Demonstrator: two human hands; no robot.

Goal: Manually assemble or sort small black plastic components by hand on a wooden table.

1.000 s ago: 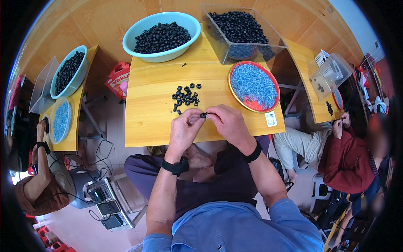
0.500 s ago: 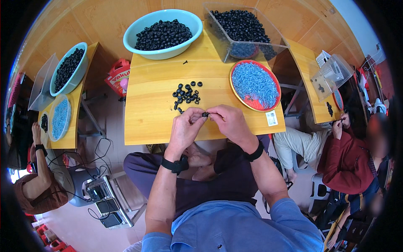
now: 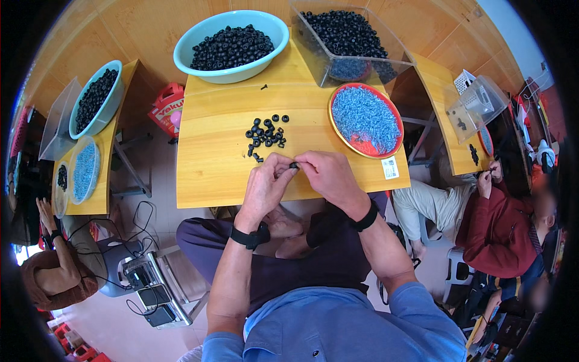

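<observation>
Head view: a small, black, plastic-looking piece (image 3: 294, 165) is clamped by fingertips of left hand (image 3: 267, 182) and right hand (image 3: 330, 179); fitting seems in hand, steady alignment next called for.

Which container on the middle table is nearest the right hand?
The round red tray of blue pieces; the turquoise basin and clear bin stand farther from the right hand.

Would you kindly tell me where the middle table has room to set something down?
Free on the table: between its left edge and the loose black pieces, and between those and the red plate. Crowded: the far edge, with the turquoise basin and clear bin, and the near middle, where the left hand and right hand hold a black piece.
</observation>
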